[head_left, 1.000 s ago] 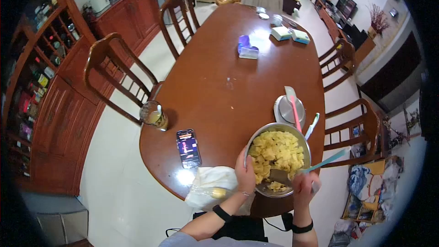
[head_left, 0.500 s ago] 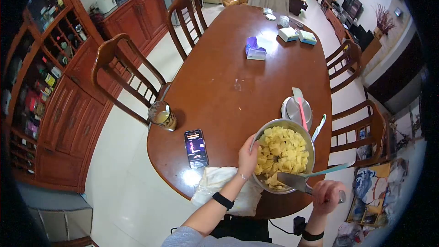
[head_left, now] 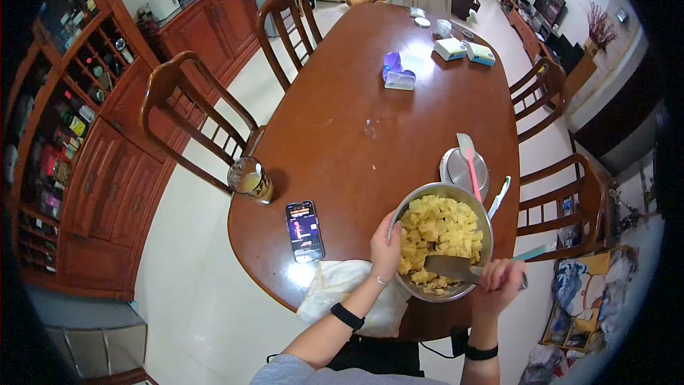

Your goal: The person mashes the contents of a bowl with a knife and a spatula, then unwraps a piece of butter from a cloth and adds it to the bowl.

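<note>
yellow, soft-looking chunks (head_left: pixel 445 227) fill much of the metal bowl (head_left: pixel 487 239), which sits lower right of the frame, near the close edge of the tabletop (head_left: pixel 342 157). the hands are apart, each closed on something: the left hand (head_left: pixel 385 249) grips the bowl's left side, and the right hand (head_left: pixel 501 286) is wrapped round the handle of a broad metal spatula (head_left: pixel 449 267), whose blade is among the pieces in the lower part of the bowl.

to work this well, the left hand should brace firmly against each push, so the bowl neither spins nor tips towards the near edge. short, controlled presses with the flat of the blade would suit the bigger lumps; the finer crumbs low in the bowl probably need only a light scrape and fold. turning the bowl a little between strokes would bring whole pieces under the blade without a stretch.

mind the teal handle (head_left: pixel 536 251) poking out right of the bowl, close behind the right hand; a wide swing could knock it. whether it touches the fingers, i cannot tell.
</note>
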Available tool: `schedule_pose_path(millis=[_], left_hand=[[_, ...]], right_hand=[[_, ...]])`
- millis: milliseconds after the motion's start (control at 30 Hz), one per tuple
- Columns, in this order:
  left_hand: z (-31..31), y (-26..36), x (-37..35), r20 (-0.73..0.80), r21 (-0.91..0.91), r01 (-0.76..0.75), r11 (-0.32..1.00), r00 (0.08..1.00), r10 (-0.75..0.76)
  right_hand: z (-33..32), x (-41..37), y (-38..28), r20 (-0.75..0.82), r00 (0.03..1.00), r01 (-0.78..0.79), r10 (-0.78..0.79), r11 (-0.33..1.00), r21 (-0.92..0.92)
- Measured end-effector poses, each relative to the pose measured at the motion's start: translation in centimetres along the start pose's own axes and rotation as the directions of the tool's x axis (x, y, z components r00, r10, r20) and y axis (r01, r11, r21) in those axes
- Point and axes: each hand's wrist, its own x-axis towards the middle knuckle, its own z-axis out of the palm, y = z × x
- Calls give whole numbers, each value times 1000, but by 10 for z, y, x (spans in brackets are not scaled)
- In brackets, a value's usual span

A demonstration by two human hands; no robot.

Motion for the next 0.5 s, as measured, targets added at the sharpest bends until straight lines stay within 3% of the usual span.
schedule_pose_path(millis=[100, 167, 300, 333, 500], left_hand=[[-2, -5, -4, -22, 62, -16, 998, 1000, 18], [-1, -2, -4, -13, 70, -19, 997, 1000, 20], [0, -1, -5, -7, -12, 21, 1000, 1000, -21], [0, -6, -4, -5, -22, 19, 1000, 1000, -19], [-1, -3, -7, 8, 11, -5, 1000, 1000, 5]], right_hand=[[2, 6, -31, 52, 997, 61, -64, 995, 73], [18, 14, -56, 206, 975, 66, -85, 993, 94], [9, 9, -46, 303, 952, 53, -44, 998, -21], [9, 4, -39, 248, 969, 8, 14, 996, -88], [-4, -3, -6, 198, 977, -74, 75, 997, -13]])
